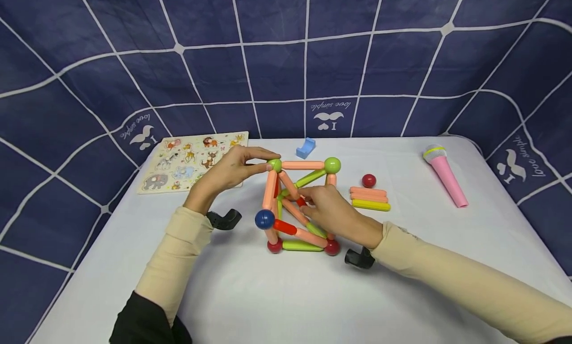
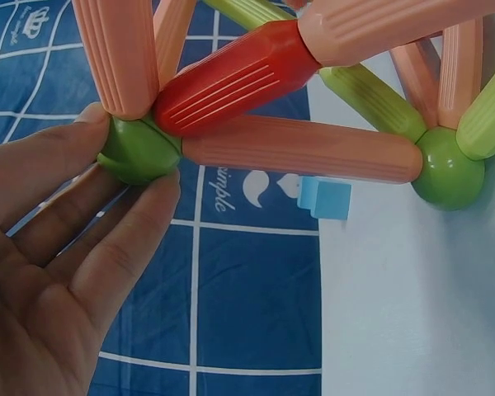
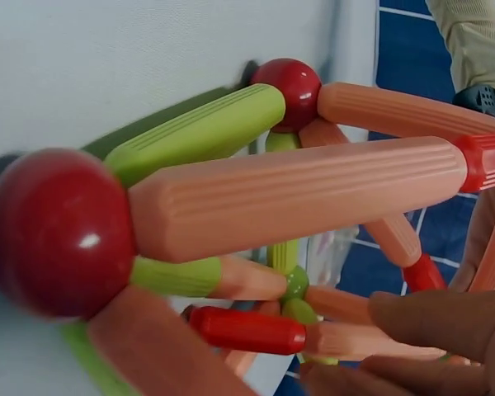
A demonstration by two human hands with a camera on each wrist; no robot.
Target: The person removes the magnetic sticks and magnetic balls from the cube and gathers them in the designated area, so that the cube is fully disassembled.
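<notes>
A cube-like frame of magnetic rods and balls stands on the white table. At its upper left corner my left hand (image 1: 234, 169) pinches a green ball (image 2: 140, 151) between thumb and fingers. Pink and red rods meet at that ball. My right hand (image 1: 332, 210) reaches into the frame from the right, its fingertips pinching a red-and-pink rod (image 3: 359, 339) inside. A blue ball (image 1: 265, 219) forms the near upper left corner, while a red ball (image 1: 332, 247) sits at the near bottom right. The right hand partly hides the frame's right side in the head view.
Right of the frame lie a loose red ball (image 1: 368, 180), pink rods (image 1: 368, 192) and a yellow rod (image 1: 371, 205). A pink toy microphone (image 1: 447, 177) is farther right. Behind are a blue block (image 1: 306, 148) and an animal puzzle board (image 1: 154, 165), with a blue grid cloth (image 1: 277, 76) beyond.
</notes>
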